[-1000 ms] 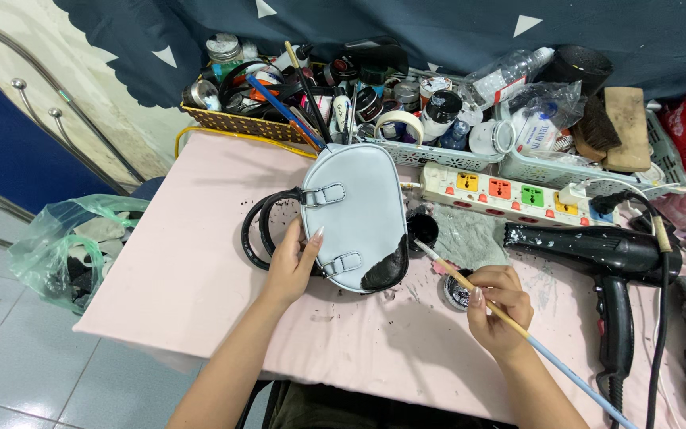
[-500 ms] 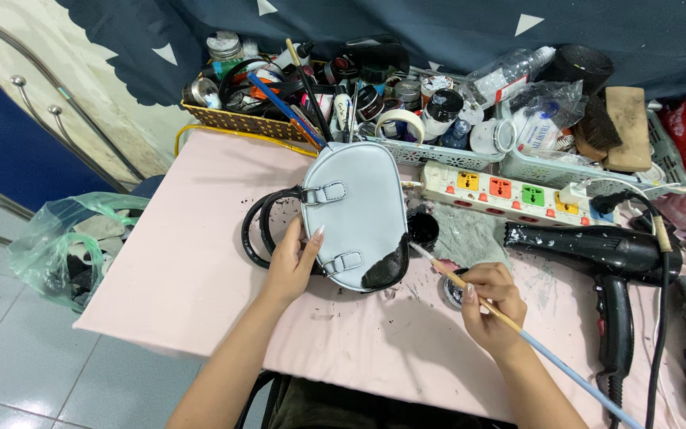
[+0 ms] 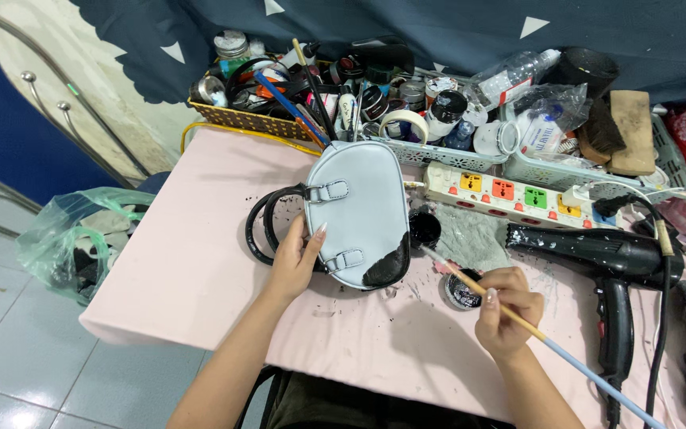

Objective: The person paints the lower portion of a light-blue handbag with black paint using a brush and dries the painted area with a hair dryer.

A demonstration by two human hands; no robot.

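A pale blue-grey handbag [image 3: 363, 199] lies flat on the pink table [image 3: 200, 262], its black handles [image 3: 267, 222] looped out to the left. One lower corner of the bag [image 3: 387, 270] is painted black. My left hand [image 3: 295, 258] rests on the bag's left edge by the handles, fingers on it. My right hand [image 3: 506, 310] grips a long thin paintbrush [image 3: 533, 334], whose tip points toward the bag's black corner. A small round lid of black paint [image 3: 460, 290] sits just left of that hand, and a black paint pot [image 3: 424, 226] stands beside the bag.
A black hair dryer [image 3: 605, 258] lies at the right with its cord. A white power strip [image 3: 510, 191] sits behind the pot. Baskets [image 3: 256, 119] crammed with brushes, jars, tape and bottles line the back. A green plastic bag [image 3: 73, 238] hangs off the table's left side.
My right hand and the paintbrush have shifted slightly; the brush tip stays near the bag's black corner. My left hand and the bag have hardly moved.
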